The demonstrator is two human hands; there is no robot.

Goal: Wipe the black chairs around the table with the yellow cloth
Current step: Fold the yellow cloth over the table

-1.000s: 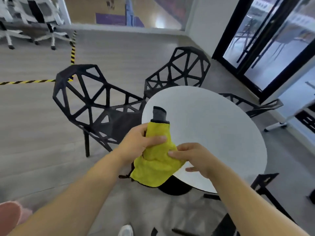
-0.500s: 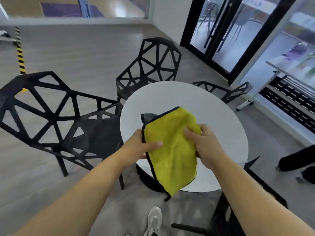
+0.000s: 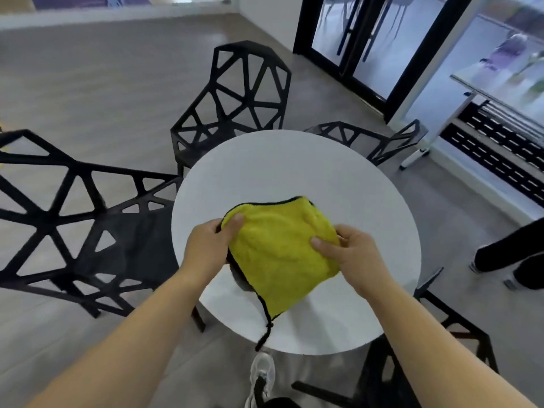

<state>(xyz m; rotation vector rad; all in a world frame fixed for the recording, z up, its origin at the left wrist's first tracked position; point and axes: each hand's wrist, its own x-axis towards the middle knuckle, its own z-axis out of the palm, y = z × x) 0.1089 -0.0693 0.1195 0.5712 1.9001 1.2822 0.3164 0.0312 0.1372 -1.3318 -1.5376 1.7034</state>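
Note:
A yellow cloth (image 3: 279, 248) with black edging is spread between both hands above the round white table (image 3: 294, 178). My left hand (image 3: 209, 245) pinches its left edge, thumb on top. Its right edge is gripped by my right hand (image 3: 350, 251). A corner with a black loop hangs down toward me. Black lattice chairs ring the table: one at the left (image 3: 73, 219), one at the far side (image 3: 238, 95), one at the far right (image 3: 379, 139) tucked under, and one at the near right (image 3: 418, 357).
Another person's dark trouser legs and shoes (image 3: 512, 254) stand at the right. A black-framed glass door (image 3: 362, 39) and a low grilled unit (image 3: 497, 148) line the right wall. My white shoe (image 3: 262, 375) shows below the table edge. Grey floor lies open at the far left.
The cloth was bunched in both hands, then hung unfolded; now it is stretched wide and flatter over the table. The view has shifted right and closer to the table.

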